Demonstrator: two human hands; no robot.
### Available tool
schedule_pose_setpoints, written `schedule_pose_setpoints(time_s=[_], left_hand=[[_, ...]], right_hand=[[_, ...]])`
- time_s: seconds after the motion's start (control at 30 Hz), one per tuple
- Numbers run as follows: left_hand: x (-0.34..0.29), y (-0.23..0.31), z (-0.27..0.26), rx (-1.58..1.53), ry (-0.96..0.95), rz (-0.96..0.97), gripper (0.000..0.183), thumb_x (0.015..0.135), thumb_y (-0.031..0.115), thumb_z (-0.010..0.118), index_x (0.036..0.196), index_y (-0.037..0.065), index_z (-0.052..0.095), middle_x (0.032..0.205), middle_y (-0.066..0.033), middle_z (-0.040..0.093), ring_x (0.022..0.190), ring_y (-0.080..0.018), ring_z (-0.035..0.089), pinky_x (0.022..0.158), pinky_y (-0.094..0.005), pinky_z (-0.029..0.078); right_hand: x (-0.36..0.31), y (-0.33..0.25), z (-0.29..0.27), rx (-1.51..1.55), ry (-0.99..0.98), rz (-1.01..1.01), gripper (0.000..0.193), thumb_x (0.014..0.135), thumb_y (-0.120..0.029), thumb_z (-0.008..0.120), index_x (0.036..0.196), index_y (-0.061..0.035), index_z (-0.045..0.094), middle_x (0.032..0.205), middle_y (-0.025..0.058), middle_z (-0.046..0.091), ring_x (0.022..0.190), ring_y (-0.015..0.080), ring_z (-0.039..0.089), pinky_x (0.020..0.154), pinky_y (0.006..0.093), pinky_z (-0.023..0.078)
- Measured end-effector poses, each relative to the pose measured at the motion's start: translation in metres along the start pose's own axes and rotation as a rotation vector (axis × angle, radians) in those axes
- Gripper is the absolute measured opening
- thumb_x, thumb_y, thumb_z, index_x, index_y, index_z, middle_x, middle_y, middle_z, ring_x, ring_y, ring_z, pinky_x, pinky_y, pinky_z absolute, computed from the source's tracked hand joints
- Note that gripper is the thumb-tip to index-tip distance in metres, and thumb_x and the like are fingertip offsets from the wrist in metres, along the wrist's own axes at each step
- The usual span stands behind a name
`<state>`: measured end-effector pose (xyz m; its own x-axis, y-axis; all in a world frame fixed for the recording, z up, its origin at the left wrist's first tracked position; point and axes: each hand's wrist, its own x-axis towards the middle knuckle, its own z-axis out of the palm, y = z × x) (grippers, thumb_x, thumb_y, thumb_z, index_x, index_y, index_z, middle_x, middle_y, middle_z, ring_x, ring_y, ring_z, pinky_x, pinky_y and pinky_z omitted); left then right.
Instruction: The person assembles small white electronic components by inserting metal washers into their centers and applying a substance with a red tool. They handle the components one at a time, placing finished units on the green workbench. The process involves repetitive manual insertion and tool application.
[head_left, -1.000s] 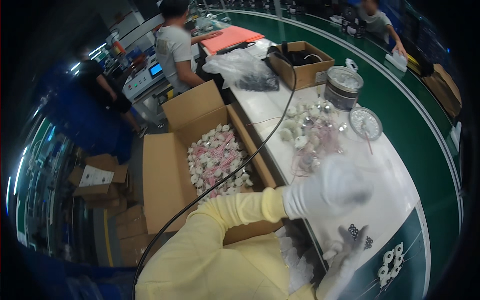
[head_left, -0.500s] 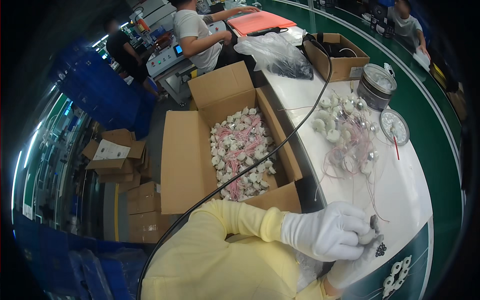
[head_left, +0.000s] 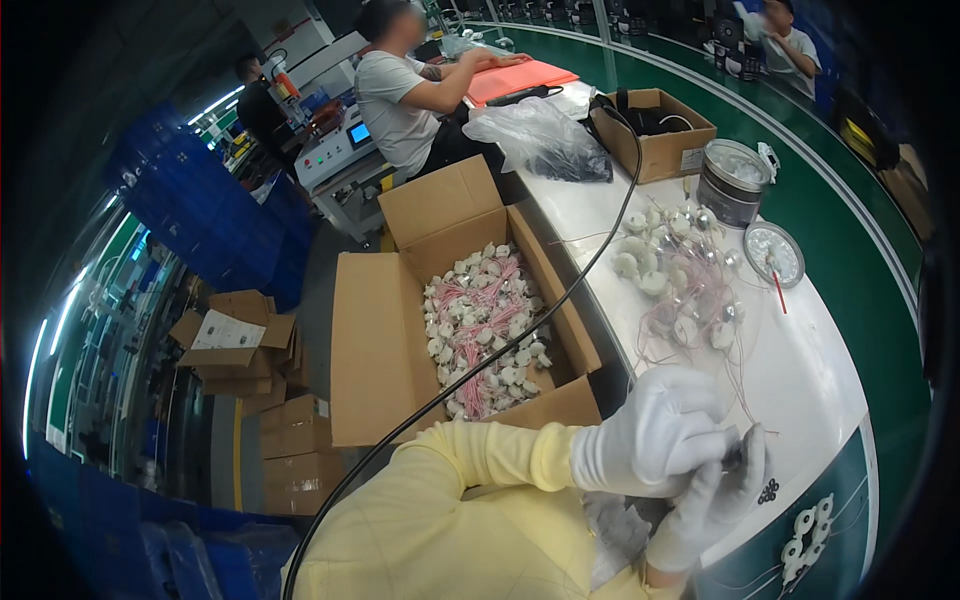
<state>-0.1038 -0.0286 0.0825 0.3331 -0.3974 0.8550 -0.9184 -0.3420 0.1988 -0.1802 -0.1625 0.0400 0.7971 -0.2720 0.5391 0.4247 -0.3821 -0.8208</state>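
My left hand [head_left: 665, 430], in a white glove and yellow sleeve, is closed with its fingertips pinched together over the right-hand side of the white table. Against it, my right hand [head_left: 705, 510], also gloved, curls from below with a finger raised. Between them shows a small dark piece [head_left: 736, 456], mostly covered by the fingers, so I cannot make out its kind. Small black rings [head_left: 768, 490] lie clustered beside my right hand. Beyond the hands is a pile of white round parts with pink wires [head_left: 685, 275]. More white round parts [head_left: 807, 535] sit on the green surface.
An open carton [head_left: 375, 350] full of wired white parts stands left of the table [head_left: 800, 380]. A black cable [head_left: 480, 365] crosses the view. Farther back are a tin [head_left: 730, 190], its lid [head_left: 775, 255] with a red stick, a plastic bag [head_left: 540, 135] and a seated person [head_left: 400, 100].
The view has shifted slightly. My right hand's finger has risen beside the left fingertips; the pale round part seen between my hands is now hidden, and a dark piece shows there.
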Motion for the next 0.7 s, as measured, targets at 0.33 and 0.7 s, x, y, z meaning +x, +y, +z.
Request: schedule_pose_setpoints(time_s=[0.33,0.7], left_hand=[[0.042,0.000,0.002,-0.109,0.103,0.032,0.039,0.062,0.008,0.075,0.100,0.004,0.070,0.080,-0.0045,0.059,0.075,-0.0263,0.062,0.066,-0.0416,0.051],[0.034,0.018,0.017,-0.113,0.134,0.005,0.019,0.063,0.010,0.067,0.081,0.010,0.062,0.062,-0.0042,0.047,0.065,-0.0272,0.055,0.063,-0.0418,0.044]], right_hand=[[-0.026,0.007,0.012,0.536,0.035,0.080,0.078,0.100,-0.024,0.064,0.158,0.0072,0.023,0.157,0.0214,0.037,0.141,0.0299,0.042,0.117,0.0421,0.033],[-0.036,0.042,0.004,0.174,0.553,-0.281,0.064,0.102,-0.025,0.064,0.150,0.0071,0.038,0.131,0.0251,0.053,0.113,0.0316,0.059,0.097,0.0386,0.048]])
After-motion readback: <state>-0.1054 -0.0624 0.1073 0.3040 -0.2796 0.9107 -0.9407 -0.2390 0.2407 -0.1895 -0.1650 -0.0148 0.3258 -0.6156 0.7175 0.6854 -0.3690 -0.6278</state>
